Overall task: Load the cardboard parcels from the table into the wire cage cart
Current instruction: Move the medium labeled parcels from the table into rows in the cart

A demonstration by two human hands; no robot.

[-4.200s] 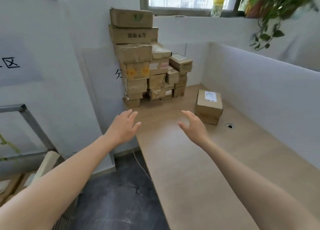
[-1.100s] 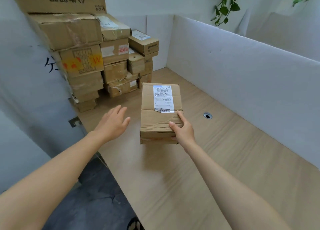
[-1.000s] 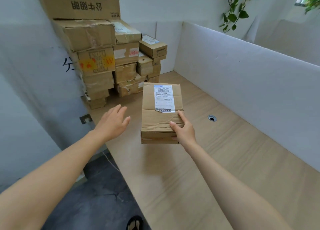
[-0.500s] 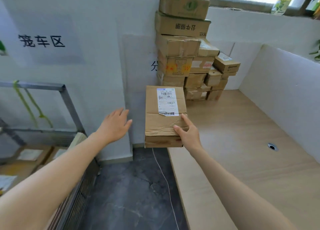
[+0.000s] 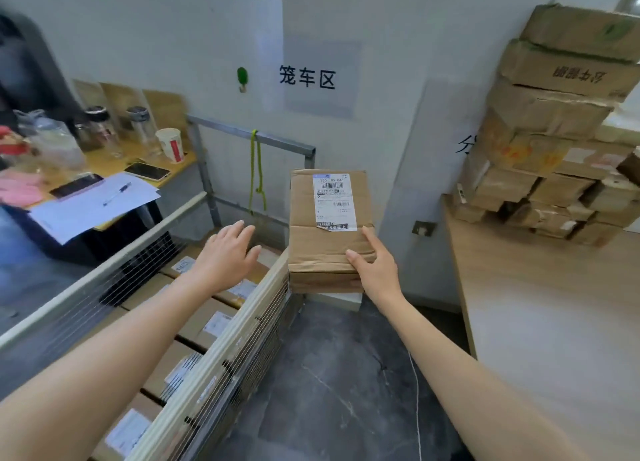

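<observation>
Cardboard parcel [image 5: 327, 249], right hand [image 5: 375, 270] — left [image 5: 227, 256] splayed

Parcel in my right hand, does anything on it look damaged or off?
Yes. On the parcel gripped by the right hand, the shipping label has a torn, lifting bottom edge, and the cardboard below it is creased.
</observation>
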